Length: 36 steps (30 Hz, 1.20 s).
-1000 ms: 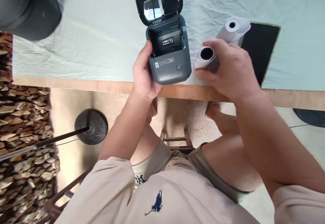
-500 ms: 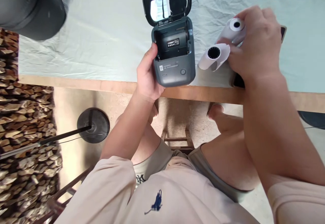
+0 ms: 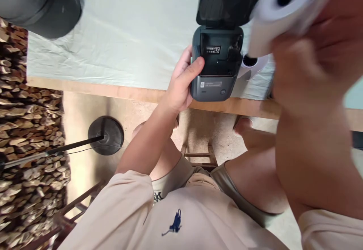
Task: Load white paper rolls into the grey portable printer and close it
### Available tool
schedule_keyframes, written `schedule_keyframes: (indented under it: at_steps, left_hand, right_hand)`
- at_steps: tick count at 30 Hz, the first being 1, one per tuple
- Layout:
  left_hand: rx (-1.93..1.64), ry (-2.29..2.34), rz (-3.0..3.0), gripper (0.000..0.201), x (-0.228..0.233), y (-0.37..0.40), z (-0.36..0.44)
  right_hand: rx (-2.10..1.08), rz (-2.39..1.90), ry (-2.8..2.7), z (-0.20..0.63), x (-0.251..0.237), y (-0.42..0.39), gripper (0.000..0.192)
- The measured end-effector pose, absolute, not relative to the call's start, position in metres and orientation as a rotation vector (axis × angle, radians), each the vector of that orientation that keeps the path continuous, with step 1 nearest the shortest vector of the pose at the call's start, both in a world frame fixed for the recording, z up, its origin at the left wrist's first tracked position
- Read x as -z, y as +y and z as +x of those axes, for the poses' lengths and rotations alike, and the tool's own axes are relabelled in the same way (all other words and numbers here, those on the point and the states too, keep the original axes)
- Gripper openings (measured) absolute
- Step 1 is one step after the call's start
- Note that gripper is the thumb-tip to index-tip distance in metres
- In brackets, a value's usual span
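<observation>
My left hand [image 3: 185,78] grips the left side of a dark grey label printer [image 3: 211,91], its thumb over the rim. The printer's lid [image 3: 224,6] stands raised, and a small printed sticker shows inside the bare paper bay. Up close to the camera, my right hand [image 3: 320,53] is closed on a white paper roll [image 3: 266,23], blurred by motion, with its dark core hole facing me. A second paper roll [image 3: 258,65] with a black toothed core is on the table just right of the printer, partly hidden behind it.
Pale cloth covers the table [image 3: 127,53], which has a wooden front edge [image 3: 127,94]. At the far left stands a dark cylindrical object [image 3: 53,12]. Below are a round black stand base [image 3: 106,136], a wooden stool [image 3: 198,155] and stacked firewood [image 3: 31,148].
My right hand has lifted one paper roll off the table, up towards the camera. My left hand has shifted the printer to the right, so it partly covers the other roll.
</observation>
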<state>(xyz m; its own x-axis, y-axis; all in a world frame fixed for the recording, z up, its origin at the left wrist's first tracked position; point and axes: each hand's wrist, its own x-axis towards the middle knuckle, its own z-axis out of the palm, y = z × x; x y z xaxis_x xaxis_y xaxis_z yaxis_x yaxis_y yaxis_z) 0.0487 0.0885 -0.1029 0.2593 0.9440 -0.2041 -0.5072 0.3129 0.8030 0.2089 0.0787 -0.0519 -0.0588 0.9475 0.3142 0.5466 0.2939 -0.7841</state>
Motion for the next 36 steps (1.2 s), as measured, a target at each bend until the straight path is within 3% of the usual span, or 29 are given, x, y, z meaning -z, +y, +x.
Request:
schedule_keyframes:
  at_steps: [3, 6, 15, 29, 36]
  left_hand:
    - [-1.092, 0.868, 0.65, 0.026, 0.101, 0.086, 0.05]
    - [-1.088, 0.867, 0.641, 0.026, 0.101, 0.086, 0.049]
    - [-1.028, 0.756, 0.647, 0.029, 0.1, 0.09, 0.045]
    - [-1.044, 0.697, 0.776, 0.013, 0.103, 0.089, 0.042]
    - [-1.014, 0.75, 0.838, 0.027, 0.104, 0.087, 0.042]
  right_hand:
    - [-0.303, -1.265, -2.051, 0.197, 0.055, 0.078, 0.038]
    - [-0.057, -1.496, -2.261, 0.197, 0.059, 0.083, 0.04]
    - [0.104, -1.675, -2.28, 0.195, 0.061, 0.089, 0.03]
    - [-0.213, -1.172, -2.299, 0.191, 0.063, 0.084, 0.019]
    - [-0.223, -1.359, -1.652, 0.194, 0.062, 0.087, 0.029]
